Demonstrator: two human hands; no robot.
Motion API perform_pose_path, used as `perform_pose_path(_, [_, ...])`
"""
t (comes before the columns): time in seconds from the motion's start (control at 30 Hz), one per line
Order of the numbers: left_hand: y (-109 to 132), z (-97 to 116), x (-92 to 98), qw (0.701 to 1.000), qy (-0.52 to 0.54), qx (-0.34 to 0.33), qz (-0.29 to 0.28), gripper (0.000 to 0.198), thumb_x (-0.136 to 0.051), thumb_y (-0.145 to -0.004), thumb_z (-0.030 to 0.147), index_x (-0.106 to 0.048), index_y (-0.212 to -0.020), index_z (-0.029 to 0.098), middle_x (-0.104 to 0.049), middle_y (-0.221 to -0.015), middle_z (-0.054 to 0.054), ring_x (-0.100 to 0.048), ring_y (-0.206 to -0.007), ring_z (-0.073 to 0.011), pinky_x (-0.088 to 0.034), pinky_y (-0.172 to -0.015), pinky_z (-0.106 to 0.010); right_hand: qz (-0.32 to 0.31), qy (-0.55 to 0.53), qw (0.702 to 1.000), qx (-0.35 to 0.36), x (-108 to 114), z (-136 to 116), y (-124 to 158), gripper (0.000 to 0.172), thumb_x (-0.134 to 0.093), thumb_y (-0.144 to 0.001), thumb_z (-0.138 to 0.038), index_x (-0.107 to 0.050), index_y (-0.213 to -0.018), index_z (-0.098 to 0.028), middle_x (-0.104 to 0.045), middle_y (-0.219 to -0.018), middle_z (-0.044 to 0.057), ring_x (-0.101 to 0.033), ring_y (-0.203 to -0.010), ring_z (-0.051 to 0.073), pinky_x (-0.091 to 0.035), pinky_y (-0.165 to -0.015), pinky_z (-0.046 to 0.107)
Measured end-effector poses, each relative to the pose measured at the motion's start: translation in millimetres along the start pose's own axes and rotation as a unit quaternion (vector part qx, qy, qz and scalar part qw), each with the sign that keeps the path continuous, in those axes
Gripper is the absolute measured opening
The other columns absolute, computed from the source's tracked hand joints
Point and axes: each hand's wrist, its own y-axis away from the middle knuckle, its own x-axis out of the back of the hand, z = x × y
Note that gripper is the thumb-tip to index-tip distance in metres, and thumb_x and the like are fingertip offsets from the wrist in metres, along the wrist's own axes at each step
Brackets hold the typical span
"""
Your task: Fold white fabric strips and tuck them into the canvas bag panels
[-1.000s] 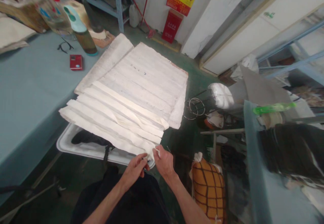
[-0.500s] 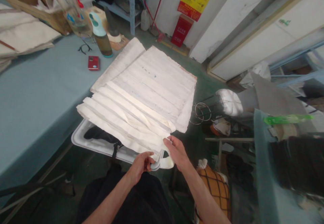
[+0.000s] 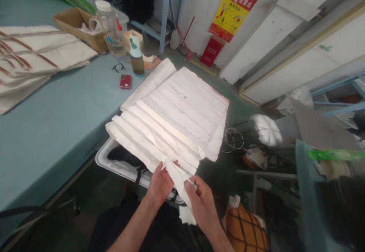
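My right hand (image 3: 202,200) grips a cream cloth strip (image 3: 179,176), thumb on top and fingers curled round it. A loose end of the strip hangs below that hand. My left hand (image 3: 161,183) is half open beside and partly under the strip, palm turned up, with some fingertips showing past its far edge. Several more cream cloth strips (image 3: 148,132) lie in overlapping rows on a worn whitish board (image 3: 196,103). The strip in my right hand runs toward the near edge of these rows. Beneath the board is a white plastic bin (image 3: 104,160) with something dark in it.
A blue-covered table (image 3: 85,103) on the left bears a red box (image 3: 125,81), a bottle (image 3: 138,64), a clear jug (image 3: 111,35) and folded canvas with brown straps (image 3: 42,50). At right stand a wire frame (image 3: 234,138) and an orange checked bundle (image 3: 245,227).
The strip has been drawn away from the rows toward me. My right hand has moved down with it, and my left hand has turned palm up and opened. The view has shifted slightly.
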Motion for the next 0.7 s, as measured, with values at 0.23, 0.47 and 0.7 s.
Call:
perform_pose_path(0.23, [-1.7, 18.7, -6.0, 0.995, 0.009, -0.038, 0.091, 0.016, -0.067, -0.103, 0.028, -0.071, -0.106, 0.013, -0.076, -0.103, -0.005, -0.074, -0.084, -0.0166, -0.063, -0.074, -0.032, 0.022, 0.026, 0.999, 0.003, -17.8, 14.0, 27.8, 0.042, -0.055, -0.094, -0.058, -0.054, -0.074, -0.021, -0.042, -0.061, -0.005, -0.037, -0.056, 0.012, -0.03, -0.051, 0.025])
perform_pose_path(0.47, [20.9, 39.7, -21.2, 0.992, -0.046, -0.041, 0.108, 0.015, -0.063, -0.104, 0.023, -0.072, -0.107, 0.012, -0.079, -0.1, -0.006, -0.075, -0.082, -0.0171, -0.063, -0.075, -0.033, 0.07, -0.009, 0.997, -0.013, -24.0, -0.8, 37.6, 0.042, -0.061, -0.091, -0.056, -0.052, -0.07, -0.021, -0.037, -0.061, -0.006, -0.033, -0.056, 0.012, -0.028, -0.053, 0.025])
perform_pose_path(0.7, [42.2, 42.0, -40.4, 0.996, -0.059, -0.066, 0.027, 0.026, -0.063, -0.097, 0.029, -0.076, -0.111, 0.012, -0.084, -0.105, -0.012, -0.079, -0.096, -0.0293, -0.063, -0.085, -0.038, 0.038, -0.093, 0.994, -0.034, -13.0, -32.3, 30.9, 0.052, -0.067, -0.086, -0.067, -0.05, -0.068, -0.022, -0.033, -0.059, -0.006, -0.027, -0.055, 0.011, -0.025, -0.048, 0.024])
